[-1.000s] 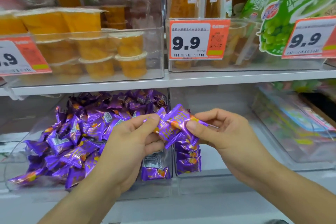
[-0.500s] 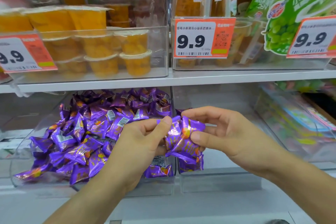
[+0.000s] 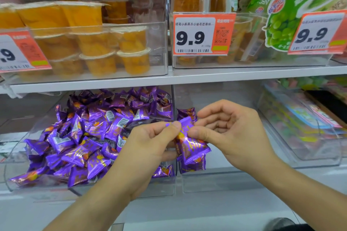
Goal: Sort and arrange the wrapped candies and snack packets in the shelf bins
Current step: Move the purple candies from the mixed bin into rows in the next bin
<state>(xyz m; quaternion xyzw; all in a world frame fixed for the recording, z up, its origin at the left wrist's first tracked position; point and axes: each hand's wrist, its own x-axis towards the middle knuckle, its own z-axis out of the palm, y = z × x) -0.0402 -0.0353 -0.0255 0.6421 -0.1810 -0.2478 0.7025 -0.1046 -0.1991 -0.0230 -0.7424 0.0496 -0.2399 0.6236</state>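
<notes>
Item, at nine o'clock: clear bin [image 3: 22,155] heaped with purple candies [image 3: 90,137]; our left forearm hides its near right corner. Centre: our left hand [image 3: 150,142] and right hand [image 3: 231,133] pinch one purple candy packet [image 3: 191,146] between thumb and forefinger, held between them above the bin divider. More packets [image 3: 193,165] below, partly hidden. At three o'clock: a blurred bin of snack packets [image 3: 300,124], labels unreadable.
</notes>
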